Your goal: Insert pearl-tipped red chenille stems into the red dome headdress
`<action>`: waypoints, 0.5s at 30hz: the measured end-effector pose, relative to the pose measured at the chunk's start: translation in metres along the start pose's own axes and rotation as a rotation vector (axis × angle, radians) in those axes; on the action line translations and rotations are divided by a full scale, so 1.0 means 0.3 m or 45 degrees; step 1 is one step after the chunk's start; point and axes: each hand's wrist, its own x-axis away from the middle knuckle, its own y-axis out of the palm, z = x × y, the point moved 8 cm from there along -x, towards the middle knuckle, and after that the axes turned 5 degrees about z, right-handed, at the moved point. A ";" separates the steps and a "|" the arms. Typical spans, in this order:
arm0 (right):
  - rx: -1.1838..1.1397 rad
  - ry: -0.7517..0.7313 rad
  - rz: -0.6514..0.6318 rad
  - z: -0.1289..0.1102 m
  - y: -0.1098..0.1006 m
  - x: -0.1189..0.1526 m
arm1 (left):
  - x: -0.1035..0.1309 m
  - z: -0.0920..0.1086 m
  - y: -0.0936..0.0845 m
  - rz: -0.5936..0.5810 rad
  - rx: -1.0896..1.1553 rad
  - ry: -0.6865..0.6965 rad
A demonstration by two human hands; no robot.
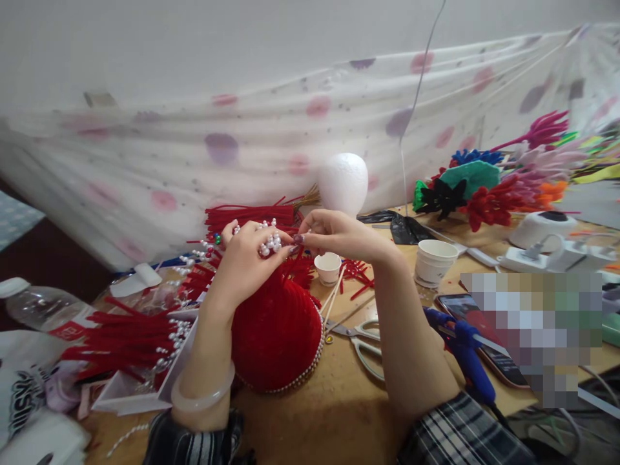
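Note:
My left hand (249, 261) is closed, with a cluster of white pearl beads (271, 244) between its thumb and fingers. More pearls show past its knuckles. Thumb and forefinger of my right hand (336, 236) pinch together by my left fingertips; what lies in that pinch is too small to make out. Below both hands stands a red, fuzzy dome-shaped headpiece (278, 342), its lower edge trimmed with a string of small pearls (310, 368). Its top is partly hidden by my hands.
Scissors (365, 352), a small white cup (328, 268) and a larger cup (436, 263) stand right of the headpiece, near a blue glue gun (462, 352) and a phone (455, 307). Left lies a white box (130, 397) with red chenille stems (116, 339). Behind stands a white foam head (343, 184).

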 end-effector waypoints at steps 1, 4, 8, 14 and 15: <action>0.066 0.012 0.031 0.002 -0.009 0.002 | -0.001 -0.003 -0.002 0.001 0.005 -0.003; 0.236 0.090 0.178 0.001 -0.048 0.016 | -0.002 -0.012 -0.007 0.009 0.018 -0.015; 0.454 0.111 0.541 -0.090 -0.118 0.100 | -0.003 -0.016 -0.009 -0.011 0.032 -0.009; 0.604 0.043 0.451 -0.228 0.001 0.427 | 0.000 -0.009 -0.017 0.004 0.040 -0.007; 0.570 0.095 0.392 -0.209 0.036 0.500 | 0.000 -0.008 -0.018 0.006 0.044 -0.001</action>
